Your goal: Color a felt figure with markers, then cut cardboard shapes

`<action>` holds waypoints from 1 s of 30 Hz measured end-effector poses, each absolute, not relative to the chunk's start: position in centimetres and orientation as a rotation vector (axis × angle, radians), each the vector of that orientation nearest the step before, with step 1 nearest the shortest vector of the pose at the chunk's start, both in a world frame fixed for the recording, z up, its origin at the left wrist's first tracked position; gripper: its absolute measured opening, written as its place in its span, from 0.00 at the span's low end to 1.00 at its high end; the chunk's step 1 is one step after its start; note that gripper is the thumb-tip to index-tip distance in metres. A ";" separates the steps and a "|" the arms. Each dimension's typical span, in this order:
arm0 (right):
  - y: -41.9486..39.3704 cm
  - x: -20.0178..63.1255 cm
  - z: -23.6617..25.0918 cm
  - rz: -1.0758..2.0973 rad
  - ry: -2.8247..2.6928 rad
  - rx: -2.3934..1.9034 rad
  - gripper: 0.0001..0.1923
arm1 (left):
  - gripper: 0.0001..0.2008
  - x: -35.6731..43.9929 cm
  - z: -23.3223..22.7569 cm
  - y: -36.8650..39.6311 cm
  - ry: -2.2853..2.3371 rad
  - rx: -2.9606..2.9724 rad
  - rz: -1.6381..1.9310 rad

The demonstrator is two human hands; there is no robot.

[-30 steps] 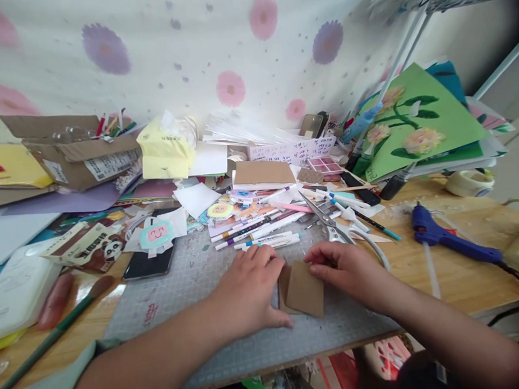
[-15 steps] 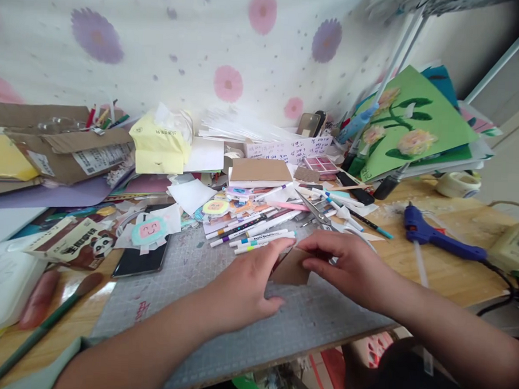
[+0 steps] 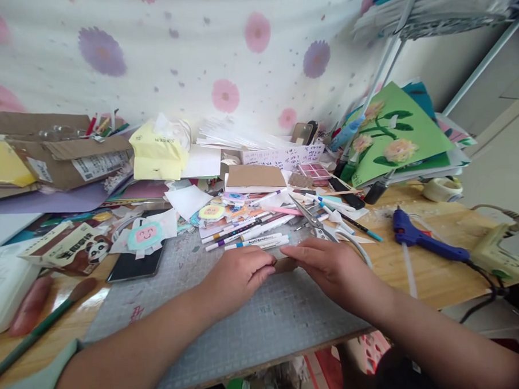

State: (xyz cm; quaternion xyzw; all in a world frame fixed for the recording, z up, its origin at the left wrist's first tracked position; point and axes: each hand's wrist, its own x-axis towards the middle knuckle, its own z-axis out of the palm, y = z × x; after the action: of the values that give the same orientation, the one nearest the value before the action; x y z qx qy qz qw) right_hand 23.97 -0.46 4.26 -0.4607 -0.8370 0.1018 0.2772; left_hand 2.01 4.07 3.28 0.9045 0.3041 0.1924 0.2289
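Note:
Between my two hands is a small piece of brown cardboard (image 3: pixel 285 265), mostly covered by my fingers, above the grey cutting mat (image 3: pixel 219 330). My left hand (image 3: pixel 239 274) pinches its left edge, thumb and fingertips pressed together. From the other side my right hand (image 3: pixel 331 269) holds it, fingers laid over the top edge; the thumb is hidden. White markers (image 3: pixel 261 240) lie just beyond my left fingers. A pair of scissors (image 3: pixel 312 220) rests behind my right hand.
To the right, a blue hot glue gun (image 3: pixel 425 236) lies on the wooden table with its cord. A black phone (image 3: pixel 136 263) with a drawn smiling sticker (image 3: pixel 145 235) is at left, beside a panda box (image 3: pixel 74 246) and a green brush (image 3: pixel 38 334). Papers and a cardboard box (image 3: pixel 72 157) line the back.
My left hand has gone from spread thumb and fingers to a pinch on the cardboard. The cardboard has tipped and shows less of its face. My right fingers have stretched over its top.

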 end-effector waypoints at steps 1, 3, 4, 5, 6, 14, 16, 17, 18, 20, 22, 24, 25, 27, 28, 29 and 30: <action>-0.5 23.9 4.2 0.315 -2.188 -1.272 0.18 | 0.09 2.0 3.3 4.0 0.841 2.494 0.542; -0.4 23.9 4.0 0.356 -2.083 -1.344 0.15 | 0.08 2.0 3.4 4.0 0.853 2.499 0.565; -0.4 23.9 3.9 0.366 -2.056 -1.367 0.14 | 0.08 2.1 3.4 4.0 0.859 2.499 0.574; -0.3 23.9 3.8 0.376 -2.044 -1.382 0.12 | 0.08 2.1 3.4 4.0 0.865 2.498 0.580; -0.3 23.9 3.8 0.390 -2.036 -1.393 0.12 | 0.08 2.1 3.4 4.1 0.870 2.496 0.585; -0.1 23.7 3.2 0.447 -2.040 -1.380 0.16 | 0.08 2.3 3.1 4.1 0.941 2.466 0.584; 0.0 23.7 3.1 0.436 -2.044 -1.381 0.16 | 0.08 2.3 3.1 4.1 0.967 2.460 0.563; 0.0 23.7 3.0 0.433 -2.051 -1.382 0.17 | 0.09 2.2 3.2 4.1 0.976 2.457 0.552; 0.0 23.7 3.0 0.431 -2.059 -1.382 0.17 | 0.08 2.2 3.2 4.1 0.983 2.454 0.541; -0.1 23.8 3.0 0.431 -2.076 -1.382 0.17 | 0.07 2.1 3.3 4.1 0.992 2.444 0.516; -0.2 23.8 3.0 0.433 -2.086 -1.386 0.17 | 0.06 2.1 3.5 4.1 0.998 2.429 0.489; -0.3 23.9 2.9 0.439 -2.086 -1.391 0.17 | 0.06 2.1 3.5 4.1 1.004 2.411 0.463; -0.3 23.8 2.8 0.446 -2.084 -1.393 0.16 | 0.06 2.1 3.5 4.1 1.006 2.401 0.453; -0.3 23.8 2.8 0.465 -2.077 -1.398 0.16 | 0.06 2.1 3.4 4.1 1.005 2.377 0.440; -0.4 23.7 2.8 0.478 -2.070 -1.400 0.15 | 0.06 2.2 3.4 4.1 1.004 2.361 0.441; -0.4 23.7 2.9 0.491 -2.060 -1.404 0.14 | 0.06 2.2 3.3 4.1 1.003 2.343 0.447; -0.4 23.6 3.0 0.506 -2.048 -1.409 0.13 | 0.06 2.3 3.3 4.1 1.002 2.321 0.458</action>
State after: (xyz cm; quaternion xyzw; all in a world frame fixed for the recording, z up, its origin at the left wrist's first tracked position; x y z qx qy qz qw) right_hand 23.64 -0.43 3.01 -0.5302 -0.7706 0.1903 0.2980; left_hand 2.26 4.10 3.32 0.8667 0.3740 0.1709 0.2824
